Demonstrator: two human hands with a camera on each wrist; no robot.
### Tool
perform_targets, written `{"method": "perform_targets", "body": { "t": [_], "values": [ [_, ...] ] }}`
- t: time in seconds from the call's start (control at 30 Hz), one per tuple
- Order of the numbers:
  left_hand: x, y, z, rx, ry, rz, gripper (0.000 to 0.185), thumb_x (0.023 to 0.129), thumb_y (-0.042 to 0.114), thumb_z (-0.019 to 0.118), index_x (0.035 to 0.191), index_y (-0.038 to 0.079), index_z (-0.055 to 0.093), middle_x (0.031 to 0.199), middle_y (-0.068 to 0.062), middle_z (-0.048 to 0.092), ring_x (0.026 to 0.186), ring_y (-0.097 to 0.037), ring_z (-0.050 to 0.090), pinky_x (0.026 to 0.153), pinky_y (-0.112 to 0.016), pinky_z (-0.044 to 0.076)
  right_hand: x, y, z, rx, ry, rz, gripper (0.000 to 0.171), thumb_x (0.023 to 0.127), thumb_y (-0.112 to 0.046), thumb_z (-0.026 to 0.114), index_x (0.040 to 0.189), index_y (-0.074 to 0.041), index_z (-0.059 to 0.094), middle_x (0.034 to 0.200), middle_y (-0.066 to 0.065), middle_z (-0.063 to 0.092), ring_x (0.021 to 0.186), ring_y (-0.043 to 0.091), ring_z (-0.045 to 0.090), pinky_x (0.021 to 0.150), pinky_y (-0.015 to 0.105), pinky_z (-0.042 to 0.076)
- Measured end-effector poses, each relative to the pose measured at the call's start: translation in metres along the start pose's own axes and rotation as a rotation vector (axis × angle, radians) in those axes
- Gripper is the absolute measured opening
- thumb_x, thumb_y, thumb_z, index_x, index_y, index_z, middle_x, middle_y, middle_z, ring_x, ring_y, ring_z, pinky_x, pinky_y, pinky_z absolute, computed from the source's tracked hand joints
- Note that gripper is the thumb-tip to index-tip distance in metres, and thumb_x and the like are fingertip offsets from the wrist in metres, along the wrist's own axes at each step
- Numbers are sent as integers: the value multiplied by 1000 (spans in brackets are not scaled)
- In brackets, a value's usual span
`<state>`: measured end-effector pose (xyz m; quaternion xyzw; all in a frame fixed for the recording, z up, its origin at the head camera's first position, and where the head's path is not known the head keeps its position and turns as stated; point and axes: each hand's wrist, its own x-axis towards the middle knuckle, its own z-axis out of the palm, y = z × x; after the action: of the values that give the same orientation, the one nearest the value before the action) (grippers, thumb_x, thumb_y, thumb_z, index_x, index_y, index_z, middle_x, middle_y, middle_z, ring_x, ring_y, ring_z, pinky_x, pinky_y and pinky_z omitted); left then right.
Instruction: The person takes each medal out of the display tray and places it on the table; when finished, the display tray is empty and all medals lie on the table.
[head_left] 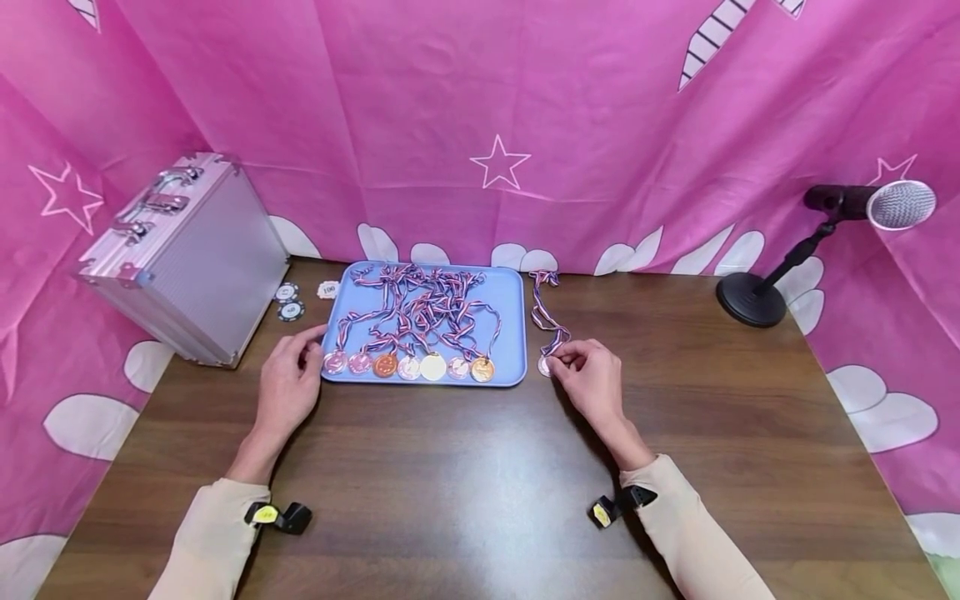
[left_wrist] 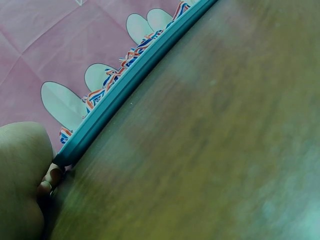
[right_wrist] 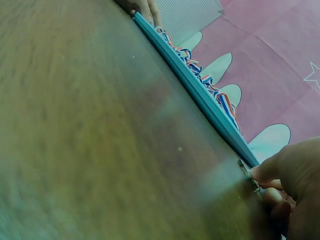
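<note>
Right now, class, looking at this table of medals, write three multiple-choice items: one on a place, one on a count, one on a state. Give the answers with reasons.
1. Where does the metal case stand?
A. left of the tray
B. right of the tray
C. on the tray

2. How many medals lie in a row along the near edge of the tray?
A. three
B. seven
C. ten

3. What is the right hand doing?
A. lying flat on the table
B. pinching a medal beside the tray
C. gripping the microphone

Answers:
1 A, the case is by the tray's left side.
2 B, seven discs can be counted.
3 B, its fingers hold the lone medal on the table.
</note>
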<state>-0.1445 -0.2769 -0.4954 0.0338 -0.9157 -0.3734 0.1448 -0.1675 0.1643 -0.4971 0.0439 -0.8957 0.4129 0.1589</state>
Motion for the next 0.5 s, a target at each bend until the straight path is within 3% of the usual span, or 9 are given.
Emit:
{"method": "perform_targets", "body": {
  "t": [0.27,0.5],
  "values": [
    [-1,0,0,-5,8,5,39,115,8,51,150,-2,66,113,-21,62,101,-33,55,83,-42,39,-5,1,-2,27,27,50,6,88,-10,91,92,-6,88,85,7,76,71,16,65,69,23,46],
    [1,0,0,-2,0,-1,39,116,9,50,150,-1,65,113,-20,61,101,-32,55,82,-41,39,-18,-5,-3,45,61,28,4,86,-10,91,89,-10,89,81,3,76,66,6,61,67,20,44]
  ]
}}
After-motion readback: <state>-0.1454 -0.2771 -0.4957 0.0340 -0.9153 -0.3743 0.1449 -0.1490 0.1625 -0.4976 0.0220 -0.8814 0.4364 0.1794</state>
